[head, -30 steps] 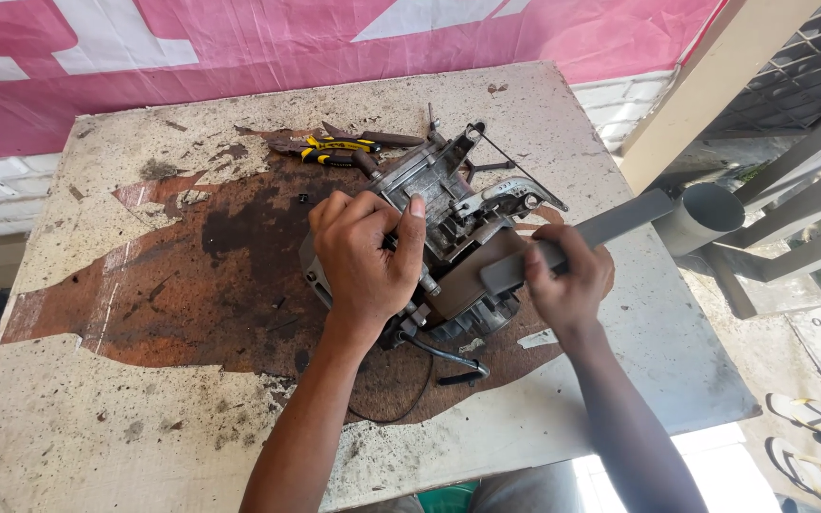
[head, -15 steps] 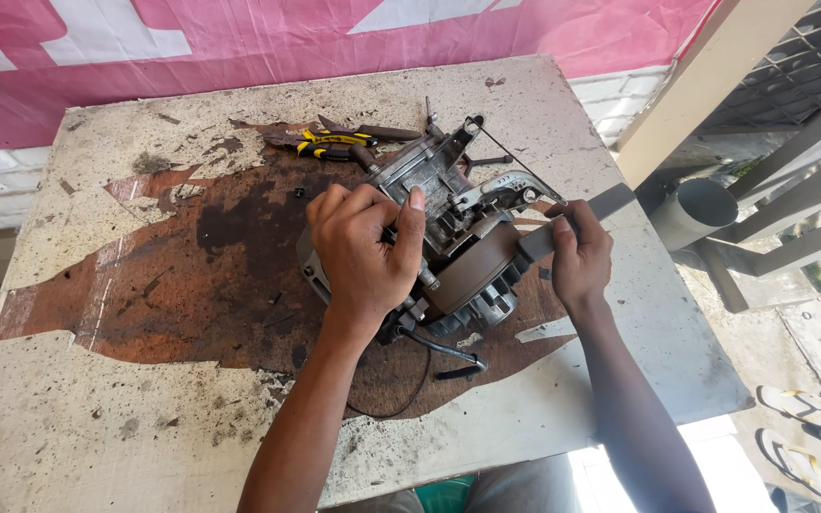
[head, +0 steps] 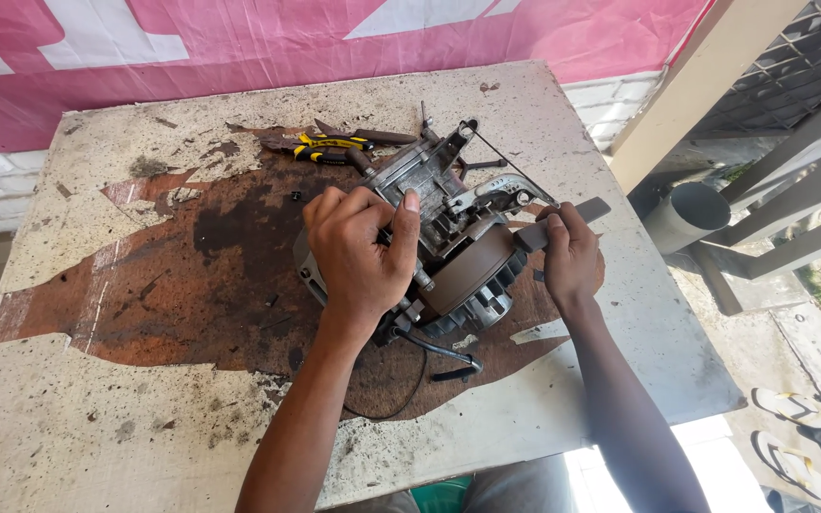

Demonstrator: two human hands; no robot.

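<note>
Head view: left hand (head: 358,252) fingers curl over the top of a small engine (head: 439,237), thumb pressed against the metal block near its upper edge, so the hand is clamped on the casting and pins it down. Right hand (head: 570,258) fingers are closed around a flat grey bar (head: 563,226), a wrench or lever by its look, whose near end lies against the round finned flywheel (head: 472,275) at the engine's lower right; whether it sits on a nut I cannot tell, since the hand hides the contact. The engine lies on its side near the middle of the table (head: 97,446), on a dark rust-brown stain, with a black cable (head: 439,353) trailing from its underside toward the near edge. Judging by how things lie, the work is partway through: the engine is bare of any cover, its cylinder fins and linkage show, yet the flywheel is on its shaft and the block is in one piece, so most of the stripping or fitting looks left to do. Beyond the engine, yellow-handled pliers (head: 330,144) and a few dark tools lie untouched along the far side. Off the table to the right stand a grey pipe (head: 686,214) and, on the ground, a pair of sandals (head: 791,437).
</note>
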